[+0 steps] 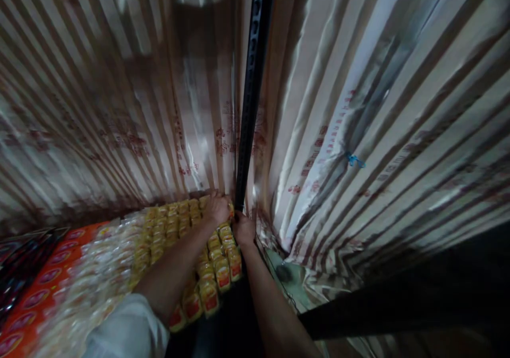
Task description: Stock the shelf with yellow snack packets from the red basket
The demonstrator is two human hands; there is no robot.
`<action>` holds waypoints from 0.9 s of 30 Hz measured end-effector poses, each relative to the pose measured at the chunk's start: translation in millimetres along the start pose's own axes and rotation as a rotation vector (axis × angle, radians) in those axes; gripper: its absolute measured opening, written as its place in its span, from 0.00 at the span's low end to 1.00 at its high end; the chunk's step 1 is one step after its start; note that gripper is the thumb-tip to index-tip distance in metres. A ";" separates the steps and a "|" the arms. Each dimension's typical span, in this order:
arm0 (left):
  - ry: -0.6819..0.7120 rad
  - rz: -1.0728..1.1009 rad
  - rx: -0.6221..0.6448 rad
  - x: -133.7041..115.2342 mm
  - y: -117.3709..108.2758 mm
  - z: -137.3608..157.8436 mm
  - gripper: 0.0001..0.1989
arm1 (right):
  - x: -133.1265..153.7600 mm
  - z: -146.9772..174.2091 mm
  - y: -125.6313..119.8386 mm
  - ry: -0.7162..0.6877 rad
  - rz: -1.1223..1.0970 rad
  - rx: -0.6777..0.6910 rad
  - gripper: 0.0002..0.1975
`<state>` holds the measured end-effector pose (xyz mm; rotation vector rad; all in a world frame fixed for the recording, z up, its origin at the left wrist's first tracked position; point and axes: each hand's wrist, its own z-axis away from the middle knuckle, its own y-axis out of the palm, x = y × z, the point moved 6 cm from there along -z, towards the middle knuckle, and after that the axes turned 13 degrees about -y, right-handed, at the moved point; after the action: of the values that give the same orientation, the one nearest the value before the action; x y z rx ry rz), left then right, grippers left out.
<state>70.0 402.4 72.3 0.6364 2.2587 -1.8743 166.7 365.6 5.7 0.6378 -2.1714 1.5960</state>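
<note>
Left hand (217,208): resting over the back corner of the yellow packets (169,228), fingers bent; grip cannot be told. Right hand (244,229): at their right edge; grip likewise unclear. Packets are small, glossy and blocky, in rows, too many to count. Rising just beyond both hands: one slotted black post (252,82). Right of the hands: pleated, striped sheeting (330,108), one knotted blue tie (354,160).

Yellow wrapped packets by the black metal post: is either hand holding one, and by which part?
Can't tell, too blurred: the left hand is at the far packets, right hand beside the post.
</note>
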 end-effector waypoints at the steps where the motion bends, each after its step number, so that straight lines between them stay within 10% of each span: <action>1: 0.010 0.009 -0.005 0.4 0.7 -0.6 0.17 | -0.2 -0.2 1.2 -0.008 -0.009 0.002 0.15; 27: -0.061 0.044 -0.007 -6.2 -18.7 7.2 0.20 | -4.5 -2.1 9.6 -0.034 -0.227 -0.082 0.24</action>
<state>66.9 391.4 90.0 0.6141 2.1941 -1.8388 165.1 370.8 -3.8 0.8576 -2.0900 1.3818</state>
